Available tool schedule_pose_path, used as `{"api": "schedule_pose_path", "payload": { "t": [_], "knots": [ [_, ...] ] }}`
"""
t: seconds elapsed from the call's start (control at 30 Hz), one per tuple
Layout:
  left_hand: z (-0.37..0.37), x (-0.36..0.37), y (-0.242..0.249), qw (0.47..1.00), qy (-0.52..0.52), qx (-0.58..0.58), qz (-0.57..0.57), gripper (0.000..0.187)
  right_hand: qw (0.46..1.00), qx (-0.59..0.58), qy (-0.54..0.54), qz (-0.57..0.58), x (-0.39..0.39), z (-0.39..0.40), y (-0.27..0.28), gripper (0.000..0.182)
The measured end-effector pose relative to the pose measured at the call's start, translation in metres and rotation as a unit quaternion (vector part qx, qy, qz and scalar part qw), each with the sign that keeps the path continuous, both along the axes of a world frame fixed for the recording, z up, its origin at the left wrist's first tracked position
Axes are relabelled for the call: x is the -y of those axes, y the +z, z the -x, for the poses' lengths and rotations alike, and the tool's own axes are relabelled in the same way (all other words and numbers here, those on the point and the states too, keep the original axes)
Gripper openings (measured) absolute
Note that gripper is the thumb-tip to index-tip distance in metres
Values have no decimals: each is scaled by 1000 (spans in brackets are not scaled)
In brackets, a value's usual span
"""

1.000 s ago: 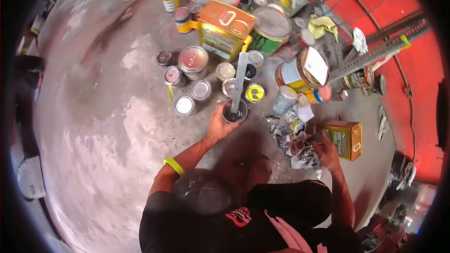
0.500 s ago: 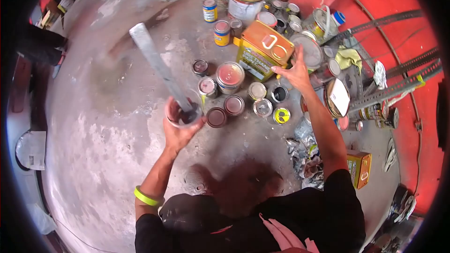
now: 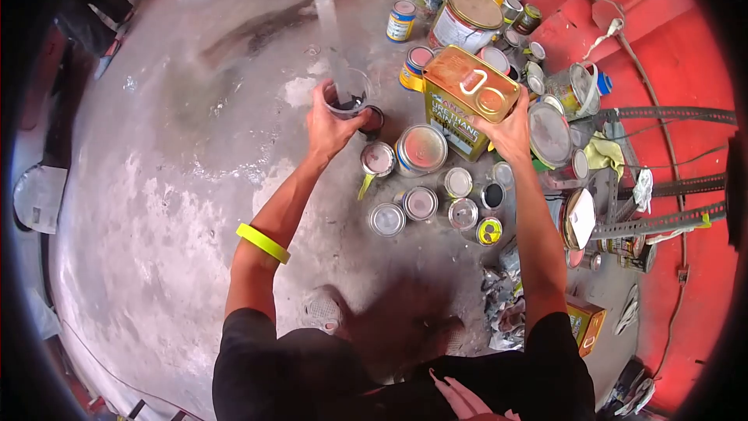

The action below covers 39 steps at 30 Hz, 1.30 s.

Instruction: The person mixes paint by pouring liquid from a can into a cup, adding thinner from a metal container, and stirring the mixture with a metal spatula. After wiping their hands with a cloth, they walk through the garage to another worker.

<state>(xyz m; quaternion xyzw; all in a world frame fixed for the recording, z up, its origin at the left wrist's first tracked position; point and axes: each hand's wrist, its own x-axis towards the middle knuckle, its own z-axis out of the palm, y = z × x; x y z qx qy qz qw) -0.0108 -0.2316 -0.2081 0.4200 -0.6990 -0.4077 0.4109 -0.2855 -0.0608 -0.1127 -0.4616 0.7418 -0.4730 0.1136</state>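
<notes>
Clear plastic cup with a flat grey metal stirring strip sits clenched in the left hand; at three o'clock, right hand grasps the rectangular gold tin can on the concrete floor

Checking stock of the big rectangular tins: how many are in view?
2. One large orange-gold tin stands among the round cans, under the right hand. A smaller one lies lower right, beside crumpled rags. Clutter may hide others.

Paint workshop or store corner. Bare, stained concrete floor crowded with paint tins, small and large, many lids smeared with colour. Big rectangular solvent can, slotted steel angle bars, rags against a red wall.
</notes>
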Motion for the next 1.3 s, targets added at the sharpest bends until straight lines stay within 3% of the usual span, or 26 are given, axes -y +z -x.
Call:
{"api": "schedule_pose_path", "payload": {
  "t": [0.07,0.13,0.2,0.27,0.33,0.37,0.4,0.47,0.7,0.8,0.83,0.87,0.93,1.0,1.17,1.3],
  "knots": [
    [1,5,-5,1000,7,-18,23,92,995,-57,-24,-74,11,-4,6,111],
    [-2,7,-14,999,16,-35,13,92,995,-83,-11,-61,12,-8,-2,118],
    [-6,7,-19,998,17,-53,4,92,993,-112,12,38,7,-13,-14,124],
    [-13,2,-18,998,29,-51,-7,92,997,-59,17,42,4,-15,-18,125],
    [-22,-6,-12,998,29,-49,-9,92,999,-20,-18,38,1,-5,-28,119],
    [-27,-10,-9,998,25,-51,-3,92,999,-26,-9,42,3,1,-32,107],
    [-32,-15,-4,998,22,-53,4,93,999,-28,-5,45,1,7,-36,107],
    [-39,-25,8,997,20,-71,-18,94,995,-53,-67,47,3,13,-40,95],
    [-75,-67,56,999,-37,-36,-3,100,986,-90,-106,96,-13,11,45,87],
    [-81,-91,79,997,-75,5,3,99,988,-108,-82,68,-37,-14,103,94],
    [-81,-98,82,997,-79,3,-6,99,983,-143,-87,69,-44,-19,113,101],
    [-80,-104,84,996,-85,0,-17,98,982,-150,-92,72,-52,-28,126,101],
    [-80,-117,87,996,-85,-12,-9,98,961,-268,-31,62,-70,-46,149,91],
    [-82,-131,97,992,-111,-58,-35,98,954,-296,-22,44,-89,-56,164,97],
    [-85,-161,135,971,-170,-146,-88,100,982,-188,8,7,-137,-91,179,101],
    [-82,-181,167,914,-310,-213,-152,98,992,-123,-35,13,-167,-109,172,102]
  ]
}}
